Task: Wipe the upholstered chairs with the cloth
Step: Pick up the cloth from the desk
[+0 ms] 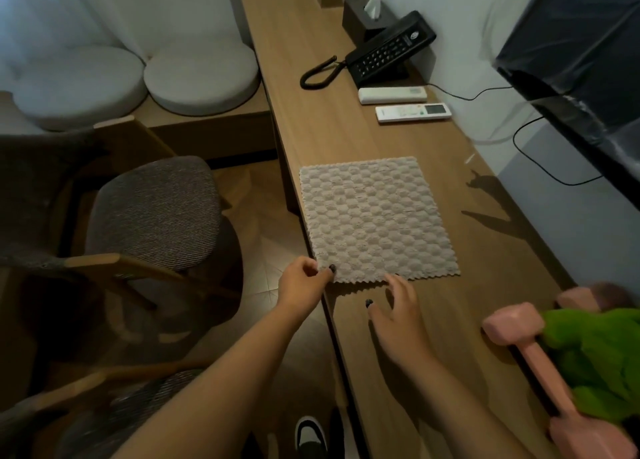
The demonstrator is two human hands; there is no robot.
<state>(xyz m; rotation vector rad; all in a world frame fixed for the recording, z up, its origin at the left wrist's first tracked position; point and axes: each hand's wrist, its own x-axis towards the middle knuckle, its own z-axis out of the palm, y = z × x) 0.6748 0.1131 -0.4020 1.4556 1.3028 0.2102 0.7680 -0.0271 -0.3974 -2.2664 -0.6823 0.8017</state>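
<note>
Head view: our left hand (302, 280) pinches the cloth (375, 218) corner; our right hand (398, 315) hovers relaxed; no writing is legible to us.

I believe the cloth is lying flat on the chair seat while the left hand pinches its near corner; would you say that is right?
Not quite. The head view shows the cloth lying flat on the wooden desk, not on the chair seat, which stands apart to the left. The rest holds: the left hand pinches its near corner.
</note>
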